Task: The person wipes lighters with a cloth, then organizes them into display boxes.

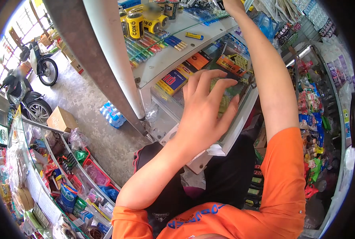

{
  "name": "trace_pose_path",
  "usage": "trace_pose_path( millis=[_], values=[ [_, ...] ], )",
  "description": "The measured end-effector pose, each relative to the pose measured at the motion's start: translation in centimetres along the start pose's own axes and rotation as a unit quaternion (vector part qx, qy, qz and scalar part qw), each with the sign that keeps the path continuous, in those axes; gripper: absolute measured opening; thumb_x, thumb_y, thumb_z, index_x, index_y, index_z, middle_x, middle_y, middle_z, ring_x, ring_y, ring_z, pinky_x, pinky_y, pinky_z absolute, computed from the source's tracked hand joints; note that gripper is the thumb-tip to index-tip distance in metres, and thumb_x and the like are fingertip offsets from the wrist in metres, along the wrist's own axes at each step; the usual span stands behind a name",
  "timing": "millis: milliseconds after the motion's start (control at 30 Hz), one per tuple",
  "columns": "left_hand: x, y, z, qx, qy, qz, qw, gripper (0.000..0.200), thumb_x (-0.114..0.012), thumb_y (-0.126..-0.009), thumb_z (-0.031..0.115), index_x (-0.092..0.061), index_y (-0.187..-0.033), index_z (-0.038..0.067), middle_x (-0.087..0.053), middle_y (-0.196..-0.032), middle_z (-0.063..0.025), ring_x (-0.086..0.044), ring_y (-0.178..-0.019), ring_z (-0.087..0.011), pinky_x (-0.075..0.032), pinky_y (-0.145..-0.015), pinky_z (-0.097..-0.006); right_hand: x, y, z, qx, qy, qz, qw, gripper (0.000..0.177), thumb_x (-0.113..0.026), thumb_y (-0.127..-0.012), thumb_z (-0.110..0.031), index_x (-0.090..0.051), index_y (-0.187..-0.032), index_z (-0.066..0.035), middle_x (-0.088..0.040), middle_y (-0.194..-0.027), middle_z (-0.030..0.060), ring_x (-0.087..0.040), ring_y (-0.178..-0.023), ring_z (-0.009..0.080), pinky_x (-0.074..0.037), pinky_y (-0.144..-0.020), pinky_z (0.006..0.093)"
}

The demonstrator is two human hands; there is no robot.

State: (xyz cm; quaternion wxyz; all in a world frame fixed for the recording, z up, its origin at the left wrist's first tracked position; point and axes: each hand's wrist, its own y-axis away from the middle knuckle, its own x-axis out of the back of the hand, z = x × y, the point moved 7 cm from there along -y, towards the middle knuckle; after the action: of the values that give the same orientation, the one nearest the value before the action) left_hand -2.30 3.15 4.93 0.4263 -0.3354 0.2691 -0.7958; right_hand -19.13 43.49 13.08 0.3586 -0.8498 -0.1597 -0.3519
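Observation:
My left hand hovers over an open glass-fronted drawer, its fingers spread and curved with nothing between them. Under and around it in the drawer are a blue and yellow box, an orange and black packet and an orange box of small yellow batteries. My right hand reaches to the top edge of the view, above the glass shelf; its fingers are cut off. Near that arm, a single yellow and blue battery lies on the shelf, left of blue pens.
Large yellow batteries stand at the shelf's left, above rows of coloured pens. A white post rises left of the drawer. Glass cases of packets flank both sides. Motorbikes, a carton and bottled water are on the floor.

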Motion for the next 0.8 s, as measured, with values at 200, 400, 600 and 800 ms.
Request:
trace_pose_path(
  millis=[200, 400, 600, 800],
  values=[
    [-0.3, 0.1, -0.1, -0.003, 0.0, -0.001, 1.0, 0.031, -0.076, -0.094, 0.017, -0.072, -0.123, 0.009, -0.062, -0.132, -0.0141, -0.054, -0.125, -0.0375, -0.042, -0.108, -0.0485, 1.2, 0.4, -0.1, -0.03, -0.016, -0.035, 0.999, 0.06, -0.047, -0.111, -0.049, -0.055, -0.154, -0.008, -0.055, -0.158, 0.0155, -0.053, -0.144, 0.0353, -0.043, -0.119, 0.0463],
    [-0.4, 0.1, -0.2, 0.001, -0.001, -0.007, 1.0, 0.03, -0.076, -0.094, 0.018, -0.072, -0.123, 0.009, -0.062, -0.131, -0.0139, -0.055, -0.125, -0.0375, -0.042, -0.108, -0.0487, -0.1, -2.1, 3.6, -0.012, -0.154, -0.021, 0.988, 0.06, -0.048, -0.11, -0.054, -0.061, -0.145, -0.007, -0.069, -0.133, 0.016, -0.068, -0.116, 0.0338, -0.055, -0.098, 0.0469],
    [-0.4, 0.1, -0.4, 0.0, -0.003, -0.007, 1.0, 0.03, -0.075, -0.094, 0.018, -0.072, -0.122, 0.009, -0.063, -0.131, -0.0137, -0.055, -0.125, -0.0369, -0.041, -0.109, -0.0481, 1.7, 1.3, 8.3, -0.217, -0.489, -0.071, 0.842, 0.052, -0.049, -0.108, -0.058, -0.062, -0.094, -0.01, -0.061, -0.074, 0.0126, -0.062, -0.061, 0.023, -0.056, -0.059, 0.0425],
    [-0.2, 0.0, -0.5, -0.001, -0.021, -0.012, 1.0, 0.03, -0.075, -0.095, 0.019, -0.071, -0.123, 0.009, -0.065, -0.129, -0.0137, -0.056, -0.123, -0.0365, -0.04, -0.109, -0.0483, 6.0, 8.1, 11.4, -0.194, -0.552, -0.128, 0.801, 0.048, -0.062, -0.104, -0.051, -0.07, -0.108, -0.005, -0.068, -0.085, 0.0134, -0.068, -0.077, 0.0275, -0.06, -0.075, 0.0421]
  ],
)
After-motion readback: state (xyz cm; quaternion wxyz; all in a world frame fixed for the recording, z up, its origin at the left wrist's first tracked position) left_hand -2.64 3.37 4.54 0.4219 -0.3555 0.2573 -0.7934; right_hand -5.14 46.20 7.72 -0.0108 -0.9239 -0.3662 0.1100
